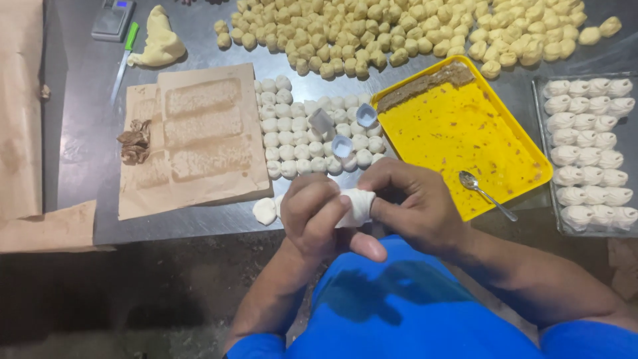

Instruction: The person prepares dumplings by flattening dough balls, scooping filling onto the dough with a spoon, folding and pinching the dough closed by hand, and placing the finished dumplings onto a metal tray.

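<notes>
My left hand (pixel 318 216) and my right hand (pixel 412 203) meet over the table's front edge, both closed around one white dough piece (pixel 359 203) that shows between the fingers. Just beyond them lies a block of small white dough balls (pixel 292 133) in rows, with two small pale cup-shaped moulds (pixel 342 145) resting on them. One flattened white dough piece (pixel 264 211) sits alone by my left hand.
A yellow tray (pixel 525 149) with brown filling along its far edge lies right of centre, a spoon (pixel 482 191) on its near rim. A metal tray of shaped white dumplings (pixel 588 149) is far right. Yellowish dough balls (pixel 412 30) cover the back. Brown paper (pixel 199 133), knife (pixel 124 60), scale (pixel 111 18) lie left.
</notes>
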